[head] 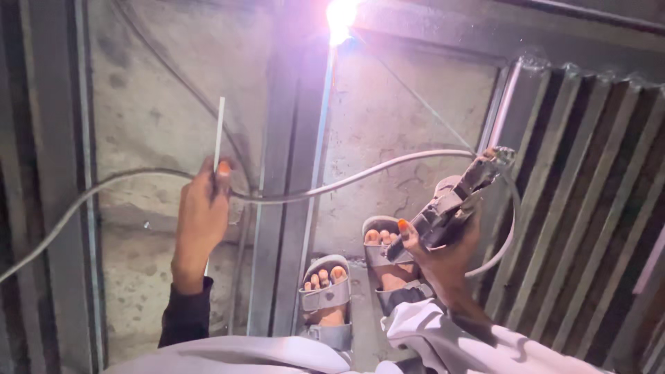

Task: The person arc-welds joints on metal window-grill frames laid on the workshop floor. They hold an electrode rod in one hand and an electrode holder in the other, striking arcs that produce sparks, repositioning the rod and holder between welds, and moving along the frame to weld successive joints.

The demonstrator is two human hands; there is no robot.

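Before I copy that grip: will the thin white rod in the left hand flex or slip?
The thin white rod stands straight above the left hand, so it is probably stiff. It looks slim, so likely light. Pinched only by fingertips, it might pivot or slip.

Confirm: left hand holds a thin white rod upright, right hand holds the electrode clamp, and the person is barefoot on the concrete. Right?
Not quite. The head view shows grey sandals on both feet, not bare feet. The rest holds: the left hand grips the thin white rod upright, and the right hand holds the electrode clamp.
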